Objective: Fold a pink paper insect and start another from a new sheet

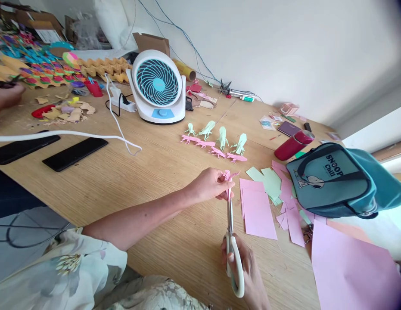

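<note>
One folded pink paper piece [228,175] was pinched in the fingers of the left hand [212,183], held upright above the table [161,172]. One pair of white-handled scissors [233,244] was gripped by the fingers of the right hand [247,263], its blades directed at the paper's lower end. Four green folded figures [222,135] and a row of pink figures [237,158] were ranged beyond; pink sheets [258,209] were stacked to the right, green pieces [271,182] beside them.

Fan [159,85] on table [148,181], behind-left of paper figures [222,137]. Phones [75,154] farther left; bag [332,185] right. Scissors [233,243] in right hand [247,262], nearer.
</note>
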Available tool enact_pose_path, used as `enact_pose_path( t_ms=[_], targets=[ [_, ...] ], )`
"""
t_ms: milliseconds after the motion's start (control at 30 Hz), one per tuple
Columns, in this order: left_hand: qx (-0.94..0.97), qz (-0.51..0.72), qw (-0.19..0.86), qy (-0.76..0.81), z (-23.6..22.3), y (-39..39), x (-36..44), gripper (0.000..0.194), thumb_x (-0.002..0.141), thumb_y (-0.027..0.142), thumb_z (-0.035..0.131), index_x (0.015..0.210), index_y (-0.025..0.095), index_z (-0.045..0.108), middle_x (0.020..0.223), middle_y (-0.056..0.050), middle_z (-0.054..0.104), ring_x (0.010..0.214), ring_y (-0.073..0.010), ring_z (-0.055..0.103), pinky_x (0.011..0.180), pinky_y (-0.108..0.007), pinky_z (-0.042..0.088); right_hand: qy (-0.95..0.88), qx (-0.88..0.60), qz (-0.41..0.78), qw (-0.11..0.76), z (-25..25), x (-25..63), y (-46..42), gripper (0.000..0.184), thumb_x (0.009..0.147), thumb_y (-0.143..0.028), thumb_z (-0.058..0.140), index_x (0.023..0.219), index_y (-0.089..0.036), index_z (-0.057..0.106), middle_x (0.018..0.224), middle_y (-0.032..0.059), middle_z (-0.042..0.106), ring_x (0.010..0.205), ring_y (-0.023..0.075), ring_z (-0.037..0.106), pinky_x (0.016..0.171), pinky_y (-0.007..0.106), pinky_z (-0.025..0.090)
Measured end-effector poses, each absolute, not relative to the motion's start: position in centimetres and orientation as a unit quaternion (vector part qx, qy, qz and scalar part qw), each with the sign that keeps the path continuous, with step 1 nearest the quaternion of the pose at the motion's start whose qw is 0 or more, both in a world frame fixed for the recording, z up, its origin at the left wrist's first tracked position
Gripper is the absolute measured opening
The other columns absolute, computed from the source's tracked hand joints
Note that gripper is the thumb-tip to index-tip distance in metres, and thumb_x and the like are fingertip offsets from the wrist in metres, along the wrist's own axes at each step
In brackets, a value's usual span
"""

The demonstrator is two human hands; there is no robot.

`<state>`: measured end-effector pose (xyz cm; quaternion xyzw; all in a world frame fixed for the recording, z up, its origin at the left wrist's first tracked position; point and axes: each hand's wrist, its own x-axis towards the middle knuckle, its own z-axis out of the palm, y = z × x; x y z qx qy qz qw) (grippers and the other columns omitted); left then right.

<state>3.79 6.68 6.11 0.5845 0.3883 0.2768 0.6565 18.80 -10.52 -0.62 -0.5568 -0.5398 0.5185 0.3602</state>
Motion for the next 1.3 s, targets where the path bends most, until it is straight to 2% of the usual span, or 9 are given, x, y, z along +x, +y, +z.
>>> enact_pose_path(
  t_ms=[133, 400, 1067, 1300],
  targets=[
    [0.592, 0.281, 0.645, 0.392, 6.2, 6.5, 4.0, 0.020, 0.089, 0.021, 0.056, 0.072, 0.011, 0.057, 0.074, -0.012, 0.074, 0.064, -0.0160, 0.072, 0.056, -0.023, 0.058, -0.526, -0.563, 0.520, 0.369, -0.7, 18.8, -10.6, 0.049, 0.085, -0.068, 0.048, 0.076, -0.020, 0.051, 0.063, -0.0008, 0.047, 0.056, 0.0129, 0.041, 0.050, 0.025, 0.031],
    [0.596, 0.289, 0.630, 0.406, 6.0, 6.3, 4.4, 0.018, 0.087, 0.021, 0.056, 0.071, 0.013, 0.055, 0.072, -0.010, 0.073, 0.064, -0.0174, 0.073, 0.059, -0.025, 0.060, -0.521, -0.573, 0.513, 0.371, -1.0, 18.8, -10.7, 0.048, 0.086, -0.066, 0.050, 0.081, -0.019, 0.055, 0.063, -0.0026, 0.043, 0.054, 0.0119, 0.038, 0.049, 0.024, 0.030],
    [0.592, 0.292, 0.641, 0.393, 5.8, 6.5, 4.4, 0.017, 0.085, 0.022, 0.059, 0.071, 0.015, 0.051, 0.069, -0.007, 0.073, 0.064, -0.0182, 0.073, 0.056, -0.023, 0.058, -0.506, -0.564, 0.529, 0.383, -2.0, 18.7, -10.8, 0.043, 0.088, -0.062, 0.051, 0.081, -0.019, 0.054, 0.059, -0.0033, 0.044, 0.050, 0.0109, 0.037, 0.047, 0.023, 0.028],
    [0.598, 0.293, 0.638, 0.386, 5.9, 6.4, 4.3, 0.019, 0.084, 0.022, 0.059, 0.069, 0.015, 0.051, 0.069, -0.007, 0.073, 0.064, -0.0169, 0.073, 0.056, -0.022, 0.057, -0.512, -0.567, 0.521, 0.381, -1.5, 18.7, -10.6, 0.046, 0.087, -0.064, 0.051, 0.075, -0.020, 0.052, 0.058, -0.0028, 0.043, 0.051, 0.0111, 0.037, 0.046, 0.023, 0.029]
  ],
)
